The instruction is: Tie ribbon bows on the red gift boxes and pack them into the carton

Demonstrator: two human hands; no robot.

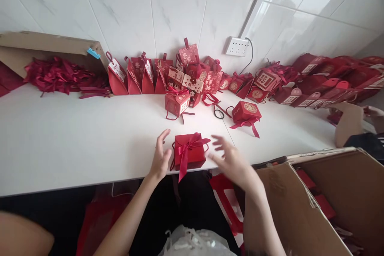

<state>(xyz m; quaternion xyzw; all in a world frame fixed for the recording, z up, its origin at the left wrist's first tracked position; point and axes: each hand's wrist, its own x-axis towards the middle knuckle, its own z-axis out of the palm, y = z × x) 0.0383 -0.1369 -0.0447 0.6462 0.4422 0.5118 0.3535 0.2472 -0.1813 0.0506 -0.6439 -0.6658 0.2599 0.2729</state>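
A red gift box [195, 157] with a satin ribbon bow [188, 146] on it sits at the table's front edge, cord loops showing at its sides. Just left of this box is my left hand [161, 156], fingers apart and holding nothing. On the other side, my right hand [231, 160] hovers, slightly blurred, its fingers spread and nothing in them. Behind the box stands another ribbon-tied box [177, 103]. Farther right lies a box with a gold round emblem [247, 113], its ribbon trailing on the table.
Red boxes [138, 76] line the tiled wall, with stacked red boxes [324, 76] at right. A carton of dark red ribbons [60, 74] stands left. An open carton [279, 200] is at front right, near another person's arm [348, 122]. A power strip [237, 46] hangs behind.
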